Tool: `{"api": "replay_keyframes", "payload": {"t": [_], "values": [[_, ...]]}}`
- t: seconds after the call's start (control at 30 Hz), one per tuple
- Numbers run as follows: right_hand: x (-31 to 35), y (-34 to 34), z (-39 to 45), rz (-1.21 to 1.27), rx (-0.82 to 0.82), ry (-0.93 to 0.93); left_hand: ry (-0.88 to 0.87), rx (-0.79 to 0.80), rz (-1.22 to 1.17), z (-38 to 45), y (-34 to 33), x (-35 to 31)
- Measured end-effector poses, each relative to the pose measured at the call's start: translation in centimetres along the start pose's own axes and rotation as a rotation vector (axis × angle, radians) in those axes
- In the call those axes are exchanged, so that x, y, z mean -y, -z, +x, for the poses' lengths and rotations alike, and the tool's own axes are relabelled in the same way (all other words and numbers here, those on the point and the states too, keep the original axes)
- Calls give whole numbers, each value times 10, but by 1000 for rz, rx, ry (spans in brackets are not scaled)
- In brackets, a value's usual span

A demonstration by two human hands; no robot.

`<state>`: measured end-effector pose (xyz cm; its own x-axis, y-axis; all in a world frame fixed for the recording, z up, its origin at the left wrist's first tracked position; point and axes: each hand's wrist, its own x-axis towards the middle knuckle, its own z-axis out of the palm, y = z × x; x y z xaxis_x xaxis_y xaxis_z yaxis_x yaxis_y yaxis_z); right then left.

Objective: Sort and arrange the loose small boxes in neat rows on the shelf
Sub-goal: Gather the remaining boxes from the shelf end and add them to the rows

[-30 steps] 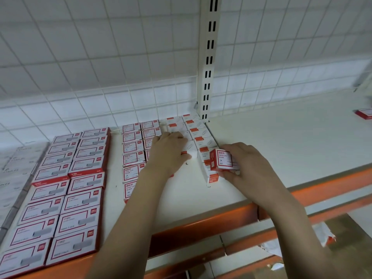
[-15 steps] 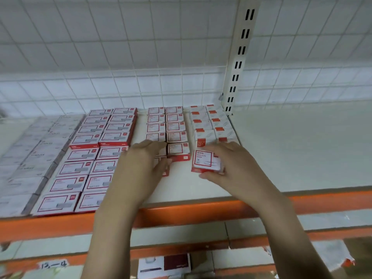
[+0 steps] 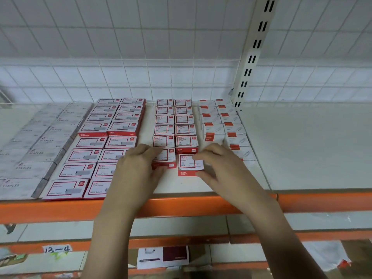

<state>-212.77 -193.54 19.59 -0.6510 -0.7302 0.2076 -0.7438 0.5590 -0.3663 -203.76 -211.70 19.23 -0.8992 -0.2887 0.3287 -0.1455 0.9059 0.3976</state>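
Small red-and-white boxes stand in two neat columns (image 3: 174,121) on the white shelf (image 3: 302,150). My right hand (image 3: 221,170) pinches one small box (image 3: 189,165) at the near end of the right column, thumb at its front edge, fingers over its far right corner. My left hand (image 3: 136,170) grips the front box of the left column (image 3: 164,158) from the left side. White boxes with orange labels (image 3: 223,125) form two more columns to the right.
Larger red staple boxes (image 3: 100,148) fill rows on the left, grey staple boxes (image 3: 30,148) beyond them. A slotted upright (image 3: 251,57) rises behind the white boxes. The shelf's orange front rail (image 3: 50,210) runs below my hands. A label reading 13-4 (image 3: 57,249) sits lower.
The view has shifted left and straightened. My right hand has set its box down at the front of the right column, and my left hand moved onto the front box of the left column.
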Motion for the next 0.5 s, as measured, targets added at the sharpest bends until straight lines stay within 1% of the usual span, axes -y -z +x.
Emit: {"api": "replay_keyframes", "payload": {"t": [0.1,0.27,0.5], "values": [[3,-4,0,7,11,6,-9,-12,-14,0,-1,-1],[7,-11,8,-6,-30,10,-33,-34,-32,-1,0,2],[8,-13,20,-48,-11,-22,-32,-63,-41,0,4,3]]}}
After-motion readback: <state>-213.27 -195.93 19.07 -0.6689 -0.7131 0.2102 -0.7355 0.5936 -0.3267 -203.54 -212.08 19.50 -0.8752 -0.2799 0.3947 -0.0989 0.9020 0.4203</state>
